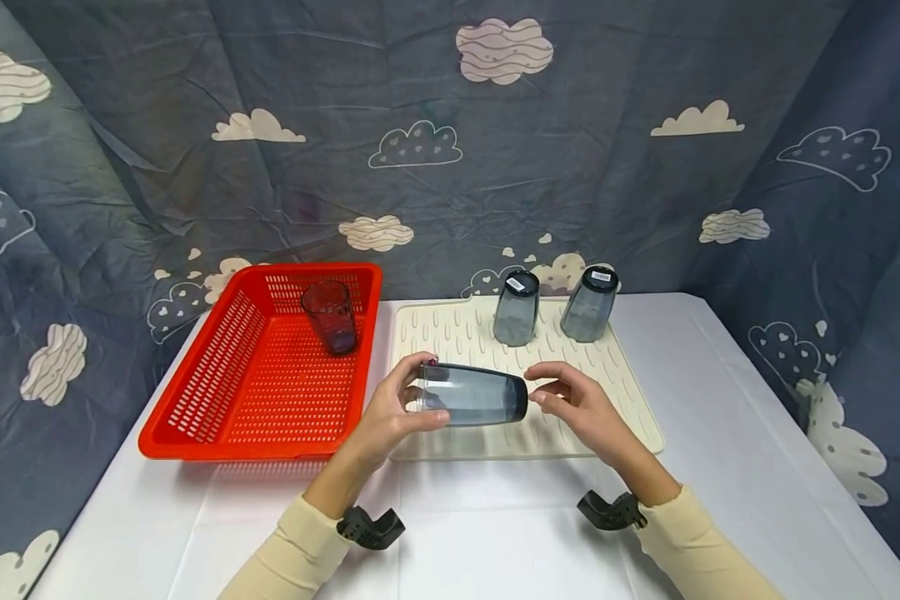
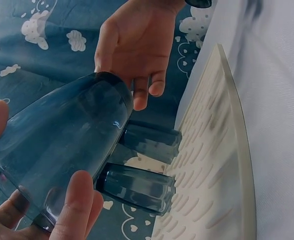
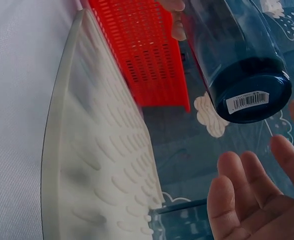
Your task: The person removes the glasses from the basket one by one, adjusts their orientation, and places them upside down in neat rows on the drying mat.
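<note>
My left hand (image 1: 386, 415) grips a blue-tinted drinking glass (image 1: 474, 395) around its rim end, thumb on the near side. The glass lies on its side in the air above the cream ridged drying mat (image 1: 622, 417), base pointing right. Its dark base, with a white barcode label (image 3: 248, 101), shows in the right wrist view. My right hand (image 1: 579, 408) hovers at the base end, fingers loosely bent and holding nothing. Two similar glasses stand upside down at the mat's back: one glass (image 1: 517, 312) and another glass (image 1: 589, 308) to its right.
A red perforated plastic basket (image 1: 258, 454) stands to the left of the mat, with one tinted glass (image 1: 330, 317) leaning inside at its back right. A white cloth covers the table (image 1: 487, 533). Dark cloud-patterned fabric (image 1: 330, 83) hangs behind and at both sides.
</note>
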A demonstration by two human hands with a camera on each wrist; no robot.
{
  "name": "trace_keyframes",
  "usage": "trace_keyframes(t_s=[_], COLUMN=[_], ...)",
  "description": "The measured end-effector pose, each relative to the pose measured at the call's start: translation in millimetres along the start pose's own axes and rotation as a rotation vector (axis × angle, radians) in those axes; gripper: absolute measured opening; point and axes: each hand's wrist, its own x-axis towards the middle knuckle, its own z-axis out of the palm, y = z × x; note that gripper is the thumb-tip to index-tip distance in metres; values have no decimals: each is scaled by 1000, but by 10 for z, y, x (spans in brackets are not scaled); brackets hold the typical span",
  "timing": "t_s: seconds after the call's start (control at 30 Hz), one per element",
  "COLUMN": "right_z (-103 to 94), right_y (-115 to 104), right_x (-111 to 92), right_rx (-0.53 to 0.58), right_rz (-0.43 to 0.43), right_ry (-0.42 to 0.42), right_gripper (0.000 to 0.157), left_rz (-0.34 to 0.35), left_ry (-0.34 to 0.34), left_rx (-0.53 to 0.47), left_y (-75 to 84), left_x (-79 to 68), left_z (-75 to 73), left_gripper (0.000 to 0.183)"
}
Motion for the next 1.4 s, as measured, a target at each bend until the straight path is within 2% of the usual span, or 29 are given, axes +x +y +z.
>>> trace_keyframes(t_s=[0.2,0.37,0.47,0.6,0.73,0.97,1.23,1.4], right_z=[22,69,106,154,198,269,302,333], right_y=[-22,-57,-69,-63,-74,-119,-155,-184], right_x=[-15,-36,-39,-31,-21,-16,-45,-53], right_rx=[26,84,165,279,331,360,376,405], right_rz=[-42,-61,-107,-184,-221,-222,-272,-279], right_ry=[-66,-167,-196,-189,-167,-151,-127,-104], right_gripper=[35,53,62,64,67,71,70,77], left_rz=[3,8,20,32,39,37,24,36], left_ry=[-8,-17,-24,-36,-41,-57,-125,-132], left_rx=[-11,-67,-116,-158,-176,-203,-283,-316], left_y=[13,24,32,44,54,55,65,85], left_x=[-4,-23,-29,-28,-30,-43,-57,-58], left_z=[2,12,34,73,93,105,130,153], left_gripper=[72,72,73,73,72,76,73,71])
